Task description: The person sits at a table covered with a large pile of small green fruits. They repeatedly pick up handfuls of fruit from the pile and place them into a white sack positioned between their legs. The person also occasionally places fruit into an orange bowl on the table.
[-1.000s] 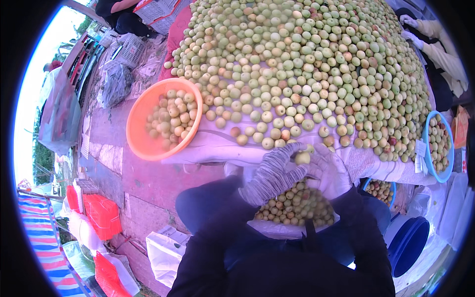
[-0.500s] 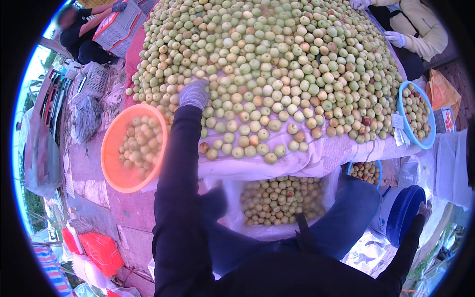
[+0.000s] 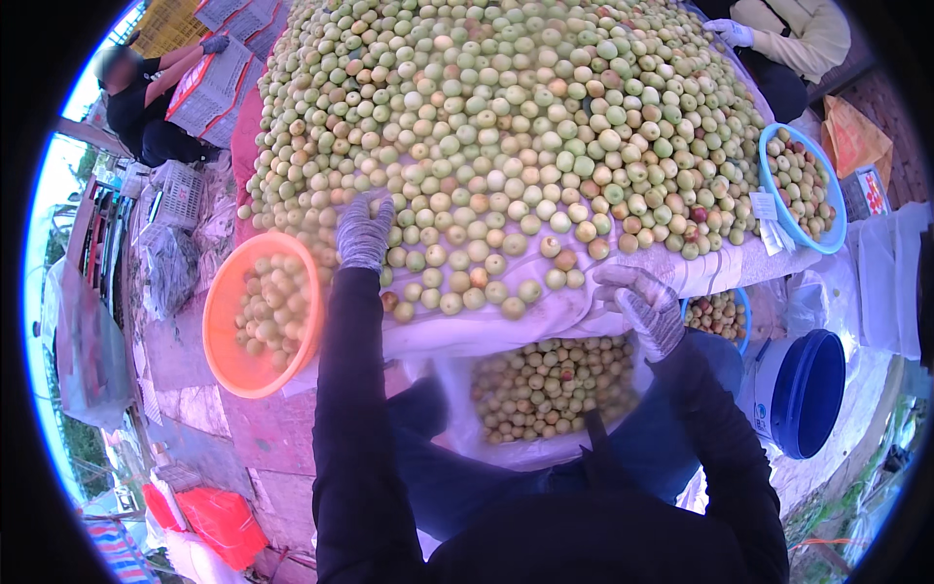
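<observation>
- Our left hand (image 3: 365, 234) lies among round, greenish fruits (image 3: 495, 264); we cannot tell whether its fingers hold one.
- Our right hand (image 3: 646, 307), fingers loosely bent and slightly parted, hangs near the pale cloth (image 3: 545, 319).
- Fruits heap across that cloth, an orange basin (image 3: 218, 326) at its left.

Fruit heap (image 3: 506, 127): far end cut off above.
Left hand (image 3: 364, 234): palm hidden; grip unclear.
Orange basin (image 3: 224, 341): fruit (image 3: 275, 310) inside blurred.
Pale-sleeved co-worker (image 3: 796, 41): head cut off.
</observation>
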The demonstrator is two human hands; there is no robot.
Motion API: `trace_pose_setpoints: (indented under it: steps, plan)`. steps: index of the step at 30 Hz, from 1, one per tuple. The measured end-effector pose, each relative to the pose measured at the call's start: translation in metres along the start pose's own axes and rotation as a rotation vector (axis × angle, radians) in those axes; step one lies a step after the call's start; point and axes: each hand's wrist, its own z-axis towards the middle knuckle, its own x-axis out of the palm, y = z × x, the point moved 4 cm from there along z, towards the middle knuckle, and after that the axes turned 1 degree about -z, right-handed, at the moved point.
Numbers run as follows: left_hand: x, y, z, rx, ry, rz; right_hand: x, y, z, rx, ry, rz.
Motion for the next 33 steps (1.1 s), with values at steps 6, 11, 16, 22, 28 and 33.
trace_pose_setpoints:
  steps: [6, 11, 16, 22, 28, 33]
  plan:
    - [-0.006, -0.090, -0.103, -0.017, 0.264, -0.585, 0.081, -0.035, 0.006, 0.531, -0.005, 0.644]
    - [-0.002, -0.160, -0.183, 0.406, 0.595, -0.729, 0.038, -0.040, -0.012, 0.460, -0.116, 0.761]
    - [0.007, -0.095, -0.145, 0.064, 0.361, -0.733, -0.223, -0.017, -0.109, -0.039, -0.724, 0.026]
    - [-0.014, -0.018, -0.091, 0.113, 0.046, -0.449, -0.522, 0.021, -0.293, 0.064, -1.213, -0.851]
    - [-0.038, 0.028, -0.112, -0.187, -0.195, -0.653, -0.378, 0.003, -0.136, -0.084, -0.672, -0.910]
    - [-0.032, 0.040, -0.147, -0.336, -0.060, -0.624, -0.138, -0.023, 0.000, -0.015, -0.145, -0.273]
